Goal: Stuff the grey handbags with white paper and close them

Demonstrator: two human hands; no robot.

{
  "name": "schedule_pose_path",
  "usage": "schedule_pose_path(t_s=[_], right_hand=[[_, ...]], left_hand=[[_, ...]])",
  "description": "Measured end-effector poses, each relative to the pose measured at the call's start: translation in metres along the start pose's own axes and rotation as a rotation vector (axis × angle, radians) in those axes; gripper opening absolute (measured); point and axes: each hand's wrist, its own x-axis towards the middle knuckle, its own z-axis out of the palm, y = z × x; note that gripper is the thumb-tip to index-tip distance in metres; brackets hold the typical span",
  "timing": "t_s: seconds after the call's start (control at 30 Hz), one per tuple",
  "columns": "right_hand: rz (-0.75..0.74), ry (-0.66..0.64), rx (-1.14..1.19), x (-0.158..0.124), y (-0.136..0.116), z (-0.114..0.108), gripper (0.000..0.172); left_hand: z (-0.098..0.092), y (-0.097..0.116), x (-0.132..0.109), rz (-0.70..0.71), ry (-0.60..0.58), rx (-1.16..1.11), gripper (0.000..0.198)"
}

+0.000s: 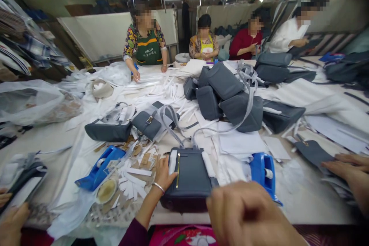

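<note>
A dark grey-blue handbag (193, 177) with a gold zipper stands at the table's near edge, white padding along its sides and wrapped straps trailing behind it. My left hand (165, 175), with a bangle on the wrist, rests against the bag's left side, thumb on the front and fingers apart. Close to the camera, my right hand (245, 213) is curled and blurred in front of the bag's lower right corner. Whatever its fingers may hold is hidden. Left of the bag lie paper and card scraps (134, 184) beside a round container (106, 191).
Blue tape dispensers (102, 167) stand left and right (263, 173) of the bag. Further back are a pile of grey bags (225, 80) and a flap bag (147, 123). Other people's hands work at both sides; several people are across the table.
</note>
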Motion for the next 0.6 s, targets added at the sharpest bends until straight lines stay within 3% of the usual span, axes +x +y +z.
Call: schedule_pose_path(t_s=[0.13,0.17,0.23,0.3,0.4,0.5,0.6], right_hand=[[0.303,0.547,-0.388,0.027,0.105,-0.022,0.024],[0.362,0.623,-0.505,0.027,0.134,-0.027,0.026],[0.526,0.614,-0.609,0.022,0.184,-0.033,0.052],[0.593,0.604,-0.615,0.015,0.217,-0.032,0.066],[0.601,0.739,-0.557,0.012,0.230,-0.024,0.071],[0.554,0.874,-0.273,0.013,0.214,-0.020,0.071],[0.382,0.872,0.042,0.005,0.190,-0.020,0.053]], left_hand=[[0.004,0.007,0.000,0.015,0.009,0.109,0.068],[0.004,0.008,0.001,0.018,0.019,0.123,0.069],[0.005,0.009,0.002,0.024,0.052,0.129,0.070],[0.004,0.009,0.005,0.039,0.089,0.074,0.072],[0.000,0.012,0.007,0.065,0.121,-0.171,0.075],[-0.010,0.017,0.002,-0.001,0.041,-0.575,0.079],[-0.025,0.020,-0.005,-0.095,-0.098,-0.908,0.065]])
